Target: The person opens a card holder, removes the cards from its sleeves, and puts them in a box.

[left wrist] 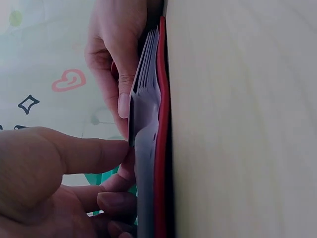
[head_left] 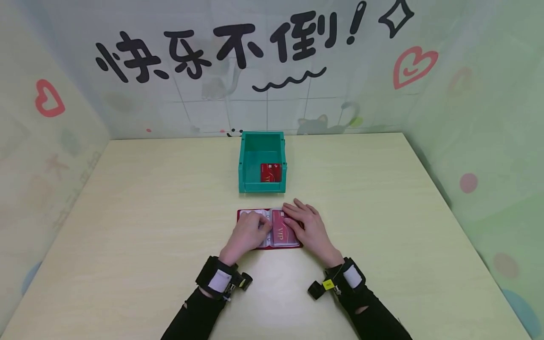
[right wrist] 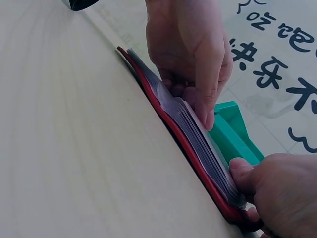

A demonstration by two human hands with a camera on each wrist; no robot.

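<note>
A red-covered card holder (head_left: pixel 272 246) lies spread on the table, clear plastic sleeves inside. Its right page shows a red VIP card (head_left: pixel 280 230) in a sleeve. My left hand (head_left: pixel 248 230) is over the left page, its thumb and fingers pinching at the card's inner edge near the fold. My right hand (head_left: pixel 312 231) grips the holder's right side: its thumb lies on the sleeves, as the right wrist view shows, and its fingers are at the outer edge of the cover. Several stacked sleeves (right wrist: pixel 200 141) stand up from the red cover in that view.
Just beyond the holder, a teal bin (head_left: pixel 262 188) stands on the pale wooden table (head_left: pixel 148 226). One red VIP card (head_left: pixel 270 173) lies inside the bin at its near right. Printed walls (head_left: pixel 480 141) enclose the table at the back and sides.
</note>
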